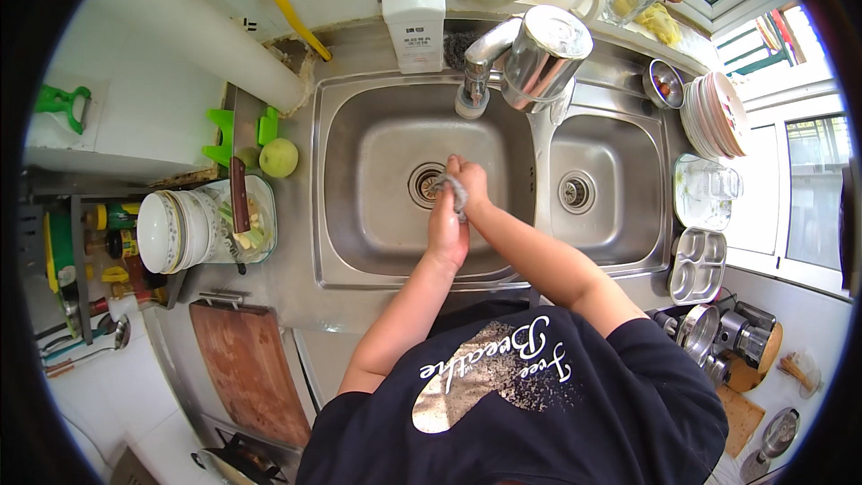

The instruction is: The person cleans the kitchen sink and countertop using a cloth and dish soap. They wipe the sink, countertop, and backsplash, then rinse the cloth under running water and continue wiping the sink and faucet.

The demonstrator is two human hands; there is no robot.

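Observation:
My left hand and my right hand press together over the large sink basin. Between the palms they squeeze a small grey cloth, mostly covered by the fingers; whether it is a rag or a scouring pad is hard to tell. Just beyond the fingertips lies the round metal drain. The chrome faucet points down into the basin above my hands, and no stream of water shows from it. An upturned shiny metal cup stands beside the faucet.
A smaller basin adjoins on the right. Stacked plates and a divided steel tray line its far side. A white pump bottle stands behind the sink. Leftward are a knife, a green apple and bowls.

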